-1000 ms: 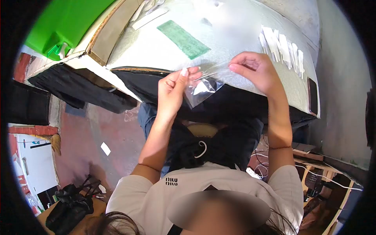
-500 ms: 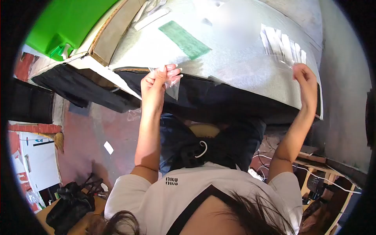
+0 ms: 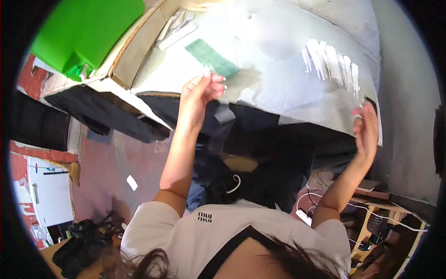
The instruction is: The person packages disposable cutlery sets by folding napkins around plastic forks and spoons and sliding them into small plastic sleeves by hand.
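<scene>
My left hand (image 3: pixel 204 88) is closed in a pinch above the table's front edge, holding clear plastic film. A loose fold of the clear plastic film (image 3: pixel 225 113) hangs below the fingers, and its full outline is hard to make out. Just beyond that hand a green cloth-like rectangle (image 3: pixel 204 53) lies flat on the table. My right hand (image 3: pixel 366 125) is at the table's right front corner, its fingers apart and somewhat blurred. Faint see-through film shows near it; contact is unclear. White forks (image 3: pixel 332 60) and similar slim white pieces lie in a row beyond my right hand.
The pale-covered table (image 3: pixel 274 88) has a dark cloth along its front. At its left stand a raised wooden edge (image 3: pixel 134 51) and a green container (image 3: pixel 88 35) with a spout. A fork (image 3: pixel 186 21) and white strips lie back left. A white cable (image 3: pixel 385 216) runs at right.
My left hand has moved right, carrying the plastic film. My right hand has dropped toward the table's front corner and its fingers have spread. The view has shifted slightly.
</scene>
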Motion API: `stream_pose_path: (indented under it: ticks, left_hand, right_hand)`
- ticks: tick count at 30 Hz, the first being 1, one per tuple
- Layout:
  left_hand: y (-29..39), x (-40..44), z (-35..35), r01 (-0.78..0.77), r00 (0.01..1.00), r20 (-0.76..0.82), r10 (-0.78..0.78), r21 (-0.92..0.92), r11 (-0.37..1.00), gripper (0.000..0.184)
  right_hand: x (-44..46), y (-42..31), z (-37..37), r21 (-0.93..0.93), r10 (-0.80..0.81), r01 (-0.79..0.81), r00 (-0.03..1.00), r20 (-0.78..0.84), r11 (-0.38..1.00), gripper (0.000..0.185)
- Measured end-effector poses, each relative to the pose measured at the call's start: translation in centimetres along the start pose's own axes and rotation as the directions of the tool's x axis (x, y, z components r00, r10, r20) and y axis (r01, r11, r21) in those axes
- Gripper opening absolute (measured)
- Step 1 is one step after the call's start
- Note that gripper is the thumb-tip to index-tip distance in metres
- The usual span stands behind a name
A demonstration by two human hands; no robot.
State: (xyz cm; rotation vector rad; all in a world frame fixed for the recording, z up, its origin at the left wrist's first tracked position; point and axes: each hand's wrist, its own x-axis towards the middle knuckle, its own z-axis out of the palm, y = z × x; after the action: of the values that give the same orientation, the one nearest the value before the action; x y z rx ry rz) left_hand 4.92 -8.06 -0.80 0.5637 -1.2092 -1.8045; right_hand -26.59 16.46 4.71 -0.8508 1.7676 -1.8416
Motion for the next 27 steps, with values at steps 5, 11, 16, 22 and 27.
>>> stream_pose_path:
  ticks: [5,11,16,22,27]
  left_hand:
    - [-1.2,-1.2,0.9,0.001,0.997,0.074,-0.007,0.088,0.996,0.018]
    - [-0.8,-3.9,-1.1,0.096,0.995,-0.002,-0.096,0.091,0.991,0.018]
    - [-1.8,-5.3,-5.1,0.140,0.987,-0.081,-0.137,0.034,0.990,0.018]
    - [-2.0,-6.5,-8.3,0.158,0.973,-0.167,-0.159,-0.020,0.987,0.017]
    - [-2.8,-7.1,-9.7,0.143,0.971,-0.183,-0.151,-0.059,0.988,0.017]
  right_hand:
    - [2.0,0.8,7.5,0.174,0.056,-0.145,0.898,0.436,0.974,0.015]
    - [5.4,-1.7,17.5,0.480,-0.257,0.109,0.932,0.254,0.871,0.010]
    - [10.5,-1.2,22.9,-0.076,-0.621,0.653,0.744,0.245,0.753,0.003]
    - [17.5,4.0,25.4,-0.629,-0.573,0.728,0.648,0.502,0.272,0.014]
    - [20.7,4.6,25.6,-0.824,-0.024,0.566,0.824,0.566,-0.005,0.018]
